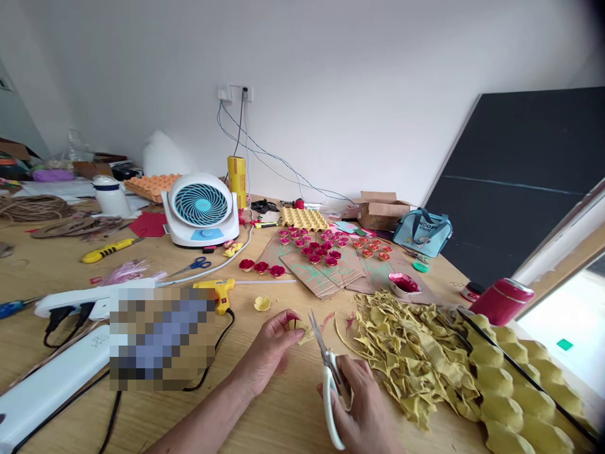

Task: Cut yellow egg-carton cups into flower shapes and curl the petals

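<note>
My right hand [362,400]: wrapped round white-handled scissors [325,356], blades pointing away, presumably for safety. My left hand [274,340]: pinched on a yellow carton piece [306,334] just beside the blade tips, seemingly steadying it. Carton scraps [416,359]: heaped to my right, likely out of the way. Yellow flower [262,304]: on the counter [274,419], beyond my left hand. Red flowers [331,259]: farther, grouped on cardboard [322,286], perhaps sparing the counter paint.

Holds a small yellow pulp piece [306,335] pinched in the left hand [276,343], matt and curved like a shallow cup, partly covered by the grip. Carries scissors [322,347] in the right hand [362,394], with slim metal blades and white looped handles. Angles the blades forward and leftward, tips just beside the yellow pulp piece; cannot tell whether touching.
</note>
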A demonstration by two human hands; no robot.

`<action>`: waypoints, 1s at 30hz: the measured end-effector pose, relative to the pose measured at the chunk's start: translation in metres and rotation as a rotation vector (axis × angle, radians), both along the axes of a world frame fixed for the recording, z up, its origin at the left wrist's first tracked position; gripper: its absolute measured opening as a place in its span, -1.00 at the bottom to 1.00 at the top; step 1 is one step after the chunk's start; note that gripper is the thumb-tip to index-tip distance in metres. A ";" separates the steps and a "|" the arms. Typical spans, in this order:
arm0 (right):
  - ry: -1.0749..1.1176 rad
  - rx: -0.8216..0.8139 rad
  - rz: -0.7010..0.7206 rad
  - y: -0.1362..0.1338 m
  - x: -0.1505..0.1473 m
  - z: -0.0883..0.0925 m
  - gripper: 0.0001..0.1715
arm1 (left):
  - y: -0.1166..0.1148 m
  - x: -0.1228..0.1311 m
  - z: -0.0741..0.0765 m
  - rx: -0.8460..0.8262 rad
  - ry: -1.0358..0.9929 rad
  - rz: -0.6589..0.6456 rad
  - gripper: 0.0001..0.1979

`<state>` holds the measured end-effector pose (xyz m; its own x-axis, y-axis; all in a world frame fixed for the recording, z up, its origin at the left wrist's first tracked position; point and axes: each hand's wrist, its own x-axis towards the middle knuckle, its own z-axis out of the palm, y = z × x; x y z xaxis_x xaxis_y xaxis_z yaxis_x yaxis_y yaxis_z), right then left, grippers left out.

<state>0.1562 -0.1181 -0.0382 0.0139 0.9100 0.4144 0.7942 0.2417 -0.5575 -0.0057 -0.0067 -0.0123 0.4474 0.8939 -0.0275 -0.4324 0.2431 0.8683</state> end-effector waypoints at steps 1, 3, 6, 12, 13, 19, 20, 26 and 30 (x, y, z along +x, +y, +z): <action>-0.026 -0.001 0.000 0.000 -0.001 0.000 -0.73 | 0.000 0.000 0.001 0.012 0.001 0.002 -0.67; -0.061 0.000 -0.003 0.001 -0.001 0.002 -0.74 | -0.001 0.001 0.005 0.023 -0.006 -0.002 -0.69; -0.084 0.000 -0.008 0.002 -0.002 0.004 -0.73 | -0.003 0.001 0.008 0.025 -0.018 -0.006 -0.72; -0.108 -0.026 -0.023 0.000 -0.001 0.004 -0.73 | -0.004 0.001 0.007 0.018 -0.026 -0.015 -0.75; -0.111 -0.029 -0.024 -0.001 -0.001 0.004 -0.73 | -0.004 0.001 0.007 0.019 -0.024 -0.020 -0.75; -0.110 -0.037 -0.015 -0.001 0.000 0.006 -0.76 | -0.004 0.001 0.007 0.052 -0.022 -0.064 -0.79; -0.108 -0.036 -0.012 0.000 0.000 0.006 -0.76 | -0.004 0.001 0.007 0.056 -0.026 -0.074 -0.79; -0.093 -0.022 -0.014 -0.001 -0.001 0.005 -0.76 | -0.005 0.002 0.006 0.061 -0.030 -0.126 -0.81; -0.081 -0.019 -0.008 -0.001 -0.002 0.007 -0.76 | -0.007 0.001 0.003 0.056 -0.032 -0.143 -0.81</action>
